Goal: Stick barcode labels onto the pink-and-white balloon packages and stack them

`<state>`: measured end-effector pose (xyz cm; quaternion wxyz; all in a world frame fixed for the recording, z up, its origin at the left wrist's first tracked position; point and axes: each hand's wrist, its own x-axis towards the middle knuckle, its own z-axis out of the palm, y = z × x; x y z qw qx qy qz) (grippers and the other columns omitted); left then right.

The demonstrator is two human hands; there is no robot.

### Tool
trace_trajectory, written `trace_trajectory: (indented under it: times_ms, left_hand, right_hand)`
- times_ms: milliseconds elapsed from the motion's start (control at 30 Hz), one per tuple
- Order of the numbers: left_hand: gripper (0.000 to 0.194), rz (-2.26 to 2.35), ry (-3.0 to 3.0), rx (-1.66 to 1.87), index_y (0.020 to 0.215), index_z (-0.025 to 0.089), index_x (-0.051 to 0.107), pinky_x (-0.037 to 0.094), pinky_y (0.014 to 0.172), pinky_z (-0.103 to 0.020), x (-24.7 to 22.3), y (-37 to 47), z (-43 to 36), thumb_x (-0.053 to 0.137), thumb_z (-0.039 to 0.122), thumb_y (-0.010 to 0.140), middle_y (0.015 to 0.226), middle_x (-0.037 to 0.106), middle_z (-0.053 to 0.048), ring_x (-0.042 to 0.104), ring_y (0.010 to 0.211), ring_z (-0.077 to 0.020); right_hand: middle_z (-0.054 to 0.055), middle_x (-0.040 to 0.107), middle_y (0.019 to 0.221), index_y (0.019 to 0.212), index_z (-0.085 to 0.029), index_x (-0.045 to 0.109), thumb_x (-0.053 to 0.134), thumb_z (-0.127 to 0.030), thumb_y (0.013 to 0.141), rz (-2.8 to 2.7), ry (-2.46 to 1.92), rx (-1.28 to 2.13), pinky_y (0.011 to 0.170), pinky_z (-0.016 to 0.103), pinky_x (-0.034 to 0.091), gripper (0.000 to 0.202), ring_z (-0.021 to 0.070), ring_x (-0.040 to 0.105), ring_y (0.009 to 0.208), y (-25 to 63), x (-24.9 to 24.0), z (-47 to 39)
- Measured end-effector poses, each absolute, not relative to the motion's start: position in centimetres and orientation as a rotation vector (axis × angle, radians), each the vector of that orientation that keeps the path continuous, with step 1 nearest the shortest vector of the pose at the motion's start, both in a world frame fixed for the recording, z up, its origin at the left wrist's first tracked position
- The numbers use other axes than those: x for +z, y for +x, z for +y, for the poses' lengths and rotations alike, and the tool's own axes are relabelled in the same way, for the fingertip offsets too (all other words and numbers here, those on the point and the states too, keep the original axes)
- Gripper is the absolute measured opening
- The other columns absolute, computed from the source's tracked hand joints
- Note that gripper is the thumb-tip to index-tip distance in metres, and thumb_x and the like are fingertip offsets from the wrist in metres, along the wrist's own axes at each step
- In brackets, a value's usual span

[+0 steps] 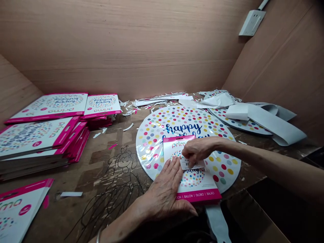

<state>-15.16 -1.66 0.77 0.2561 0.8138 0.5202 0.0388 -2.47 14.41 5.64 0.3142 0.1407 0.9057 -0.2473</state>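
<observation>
In the head view, my left hand (165, 189) lies flat with fingers stretched on a white and pink balloon packet (202, 187), at its left edge. My right hand (198, 150) is closed, its curled fingers at a white barcode label (186, 164) over the middle of the packet. Whether the label is stuck down fully is hidden by the fingers. Beneath the packet is a large round dotted balloon (152, 141) printed "happy birthday", partly covered. A pale strip (217, 222) sticks out below the packet's front edge.
Stacks of similar packets (32, 138) stand at the left, with another packet (20, 212) at the near left. Curled white backing tape (275, 121) lies over more dotted rounds (248, 126) at the right. Black cord (121, 182) and paper scraps (129, 113) litter the table. Wooden walls (126, 44) enclose it.
</observation>
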Motion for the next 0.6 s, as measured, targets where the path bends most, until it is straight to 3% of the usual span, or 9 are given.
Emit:
trace_trajectory:
  times_ms: [200,433,600]
  left_hand:
    - [0.111,1.399,2.135,0.101,0.138,0.0,0.014,0.012,0.107,-0.052,1.1,-15.2,-1.6,0.037,0.078,0.062,0.144,0.0,-0.022,-0.007,0.131,-0.0333]
    - [0.112,1.449,2.053,0.198,0.14,0.004,0.0,0.016,0.106,-0.051,1.2,-15.1,-1.9,0.043,0.074,0.064,0.145,0.001,-0.021,-0.005,0.132,-0.0324]
    - [0.101,1.406,2.108,0.205,0.141,0.016,0.015,0.014,0.104,-0.058,0.8,-15.2,-1.8,0.041,0.076,0.063,0.145,-0.005,-0.019,-0.006,0.13,-0.0374]
  right_hand:
    - [-0.003,0.049,0.053,0.073,-0.012,0.066,0.06,-0.031,0.069,2.372,0.359,-0.53,0.046,0.022,0.024,0.02,0.0087,0.038,0.048,-3.7,5.3,14.2]
    - [0.001,0.054,0.054,0.071,-0.012,0.068,0.061,-0.031,0.065,2.379,0.417,-0.408,0.045,0.022,0.026,0.022,0.0109,0.042,0.047,-4.1,5.3,13.6]
    - [0.004,0.059,0.059,0.071,-0.013,0.067,0.062,-0.033,0.065,2.379,0.485,-0.389,0.048,0.024,0.03,0.022,0.014,0.05,0.052,-4.2,5.7,13.3]
